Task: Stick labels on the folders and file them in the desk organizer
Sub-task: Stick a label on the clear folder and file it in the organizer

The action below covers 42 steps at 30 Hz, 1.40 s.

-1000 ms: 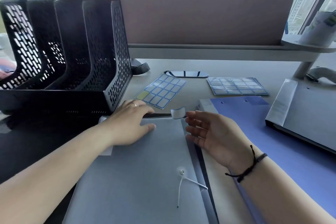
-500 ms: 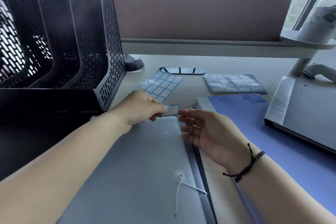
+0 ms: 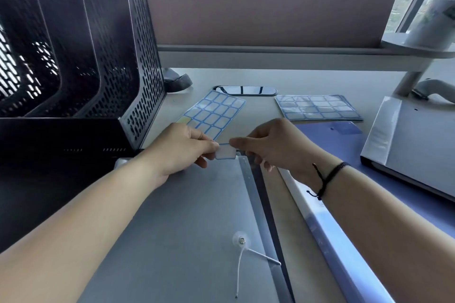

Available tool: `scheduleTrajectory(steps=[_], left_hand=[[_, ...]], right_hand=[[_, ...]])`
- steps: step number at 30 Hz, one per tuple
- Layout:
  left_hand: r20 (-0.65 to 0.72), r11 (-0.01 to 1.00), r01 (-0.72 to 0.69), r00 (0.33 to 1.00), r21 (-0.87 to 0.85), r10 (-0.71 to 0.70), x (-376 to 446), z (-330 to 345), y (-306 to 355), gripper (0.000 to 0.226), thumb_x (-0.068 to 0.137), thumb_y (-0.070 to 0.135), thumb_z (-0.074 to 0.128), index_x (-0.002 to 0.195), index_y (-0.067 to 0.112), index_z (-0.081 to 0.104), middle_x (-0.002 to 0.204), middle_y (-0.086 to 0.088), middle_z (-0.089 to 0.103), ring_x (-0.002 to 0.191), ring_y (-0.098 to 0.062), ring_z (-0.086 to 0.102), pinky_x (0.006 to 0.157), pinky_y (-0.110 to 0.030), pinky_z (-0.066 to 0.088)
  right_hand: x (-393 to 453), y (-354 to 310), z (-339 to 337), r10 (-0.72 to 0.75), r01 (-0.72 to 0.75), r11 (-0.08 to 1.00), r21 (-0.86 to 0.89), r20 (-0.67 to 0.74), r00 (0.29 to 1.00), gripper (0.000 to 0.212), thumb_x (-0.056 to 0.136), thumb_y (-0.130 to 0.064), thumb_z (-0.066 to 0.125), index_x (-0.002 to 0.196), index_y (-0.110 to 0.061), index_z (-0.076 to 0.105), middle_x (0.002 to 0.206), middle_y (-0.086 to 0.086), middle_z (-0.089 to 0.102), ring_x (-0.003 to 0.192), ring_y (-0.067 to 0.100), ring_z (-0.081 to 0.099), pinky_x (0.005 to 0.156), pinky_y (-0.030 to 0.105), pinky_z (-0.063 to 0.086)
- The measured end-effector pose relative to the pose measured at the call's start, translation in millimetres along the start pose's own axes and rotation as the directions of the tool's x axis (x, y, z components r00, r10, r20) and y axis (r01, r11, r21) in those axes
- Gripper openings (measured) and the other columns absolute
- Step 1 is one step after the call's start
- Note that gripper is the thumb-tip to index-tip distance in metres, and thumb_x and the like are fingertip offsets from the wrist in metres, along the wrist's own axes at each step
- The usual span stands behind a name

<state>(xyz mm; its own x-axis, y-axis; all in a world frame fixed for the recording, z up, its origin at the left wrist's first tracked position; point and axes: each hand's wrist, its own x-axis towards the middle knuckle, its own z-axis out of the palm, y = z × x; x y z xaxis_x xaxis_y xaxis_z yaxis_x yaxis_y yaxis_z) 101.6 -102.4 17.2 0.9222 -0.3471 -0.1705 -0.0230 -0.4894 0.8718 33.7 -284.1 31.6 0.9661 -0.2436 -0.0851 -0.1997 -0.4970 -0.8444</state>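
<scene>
Pinching label (image 3: 225, 154) between both hands' fingers (image 3: 213, 146).

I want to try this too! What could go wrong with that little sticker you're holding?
The label is pinched between the left hand and right hand, so it might curl and stick to a finger. It hangs right at the top corner of the grey folder, so it might go on crooked or overhang the edge.
</scene>
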Motion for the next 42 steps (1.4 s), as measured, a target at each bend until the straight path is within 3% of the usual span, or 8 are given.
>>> scheduleTrajectory(steps=[3, 8, 16, 20, 24, 28, 35, 42], left_hand=[[0.0, 1.0, -0.006, 1.0, 0.004, 0.006, 0.2, -0.3, -1.3, 0.013, 0.088, 0.02, 0.073, 0.078, 0.013, 0.077, 0.07, 0.001, 0.074, 0.06, -0.014, 0.063, 0.04, -0.011, 0.034], [0.014, 0.997, -0.033, 0.999, 0.075, 0.032, 1.9, 1.9, -3.5, 0.013, 0.088, 0.023, 0.073, 0.077, 0.017, 0.079, 0.07, 0.006, 0.072, 0.054, -0.007, 0.056, 0.041, -0.008, 0.034], [-0.034, 0.988, -0.088, 0.995, 0.125, 0.093, 2.0, 4.8, -7.2, 0.013, 0.088, 0.024, 0.074, 0.077, 0.02, 0.079, 0.048, 0.019, 0.062, 0.042, 0.005, 0.05, 0.043, -0.005, 0.034], [-0.05, 0.986, -0.116, 0.991, 0.123, 0.123, 3.0, 4.5, -10.1, 0.013, 0.085, 0.027, 0.078, 0.073, 0.022, 0.08, 0.054, 0.016, 0.065, 0.046, 0.0, 0.046, 0.047, -0.007, 0.036], [-0.038, 0.983, -0.128, 0.99, 0.135, 0.134, 1.9, 6.4, -11.8, 0.008, 0.083, 0.026, 0.079, 0.076, 0.024, 0.08, 0.061, 0.016, 0.07, 0.046, 0.005, 0.05, 0.049, -0.005, 0.035], [-0.028, 0.97, -0.127, 0.99, 0.209, 0.135, 1.5, 7.6, -13.1, 0.002, 0.08, 0.027, 0.082, 0.081, 0.026, 0.08, 0.073, 0.017, 0.075, 0.069, 0.009, 0.065, 0.061, -0.006, 0.041], [0.0, 0.971, -0.111, 0.994, 0.213, 0.113, 1.9, 9.7, -14.6, 0.016, 0.076, 0.021, 0.086, 0.087, 0.024, 0.075, 0.07, 0.006, 0.076, 0.053, 0.004, 0.059, 0.049, -0.007, 0.039], [-0.007, 0.954, -0.095, 0.995, 0.284, 0.101, 0.3, 11.2, -13.5, 0.018, 0.073, 0.022, 0.084, 0.083, 0.027, 0.07, 0.068, 0.009, 0.074, 0.05, 0.003, 0.059, 0.045, -0.009, 0.037]], right_hand=[[6.0, 3.4, 6.9, -0.009, 0.01, 1.0, -0.021, 0.017, 1.0, 0.039, 0.078, -0.035, 0.081, 0.068, 0.0, 0.067, 0.057, 0.008, 0.059, 0.041, 0.015, 0.046, 0.043, 0.019, 0.039], [14.5, 12.4, 9.6, 0.022, -0.02, 0.999, -0.046, 0.048, 0.999, 0.024, 0.081, -0.024, 0.076, 0.066, -0.007, 0.07, 0.056, 0.002, 0.059, 0.043, 0.015, 0.044, 0.043, 0.021, 0.039], [19.7, 20.9, 11.7, 0.007, -0.003, 0.998, -0.056, 0.073, 0.997, 0.029, 0.088, -0.026, 0.071, 0.072, -0.001, 0.07, 0.052, 0.002, 0.058, 0.043, 0.017, 0.046, 0.044, 0.022, 0.04], [20.4, 21.3, 10.3, 0.001, 0.011, 0.994, -0.11, 0.105, 0.994, 0.031, 0.089, -0.028, 0.069, 0.078, 0.0, 0.069, 0.059, 0.007, 0.059, 0.046, 0.02, 0.047, 0.05, 0.029, 0.042], [21.7, 22.5, 10.9, -0.027, 0.052, 0.98, -0.192, 0.13, 0.991, 0.036, 0.09, -0.03, 0.068, 0.078, 0.004, 0.065, 0.061, 0.009, 0.056, 0.049, 0.019, 0.045, 0.054, 0.031, 0.042], [21.3, 22.7, 11.5, -0.061, 0.096, 0.958, -0.271, 0.136, 0.989, 0.037, 0.091, -0.03, 0.067, 0.079, 0.005, 0.066, 0.063, 0.005, 0.053, 0.053, 0.015, 0.042, 0.058, 0.029, 0.04], [18.7, 17.8, 12.7, -0.088, 0.145, 0.897, -0.417, 0.154, 0.984, 0.036, 0.09, -0.031, 0.065, 0.083, 0.004, 0.069, 0.065, 0.002, 0.048, 0.057, 0.012, 0.04, 0.053, 0.027, 0.034], [18.8, 17.0, 14.7, -0.077, 0.146, 0.883, -0.447, 0.168, 0.983, 0.038, 0.088, -0.032, 0.064, 0.08, 0.005, 0.067, 0.068, 0.002, 0.048, 0.062, 0.014, 0.04, 0.054, 0.028, 0.034]])
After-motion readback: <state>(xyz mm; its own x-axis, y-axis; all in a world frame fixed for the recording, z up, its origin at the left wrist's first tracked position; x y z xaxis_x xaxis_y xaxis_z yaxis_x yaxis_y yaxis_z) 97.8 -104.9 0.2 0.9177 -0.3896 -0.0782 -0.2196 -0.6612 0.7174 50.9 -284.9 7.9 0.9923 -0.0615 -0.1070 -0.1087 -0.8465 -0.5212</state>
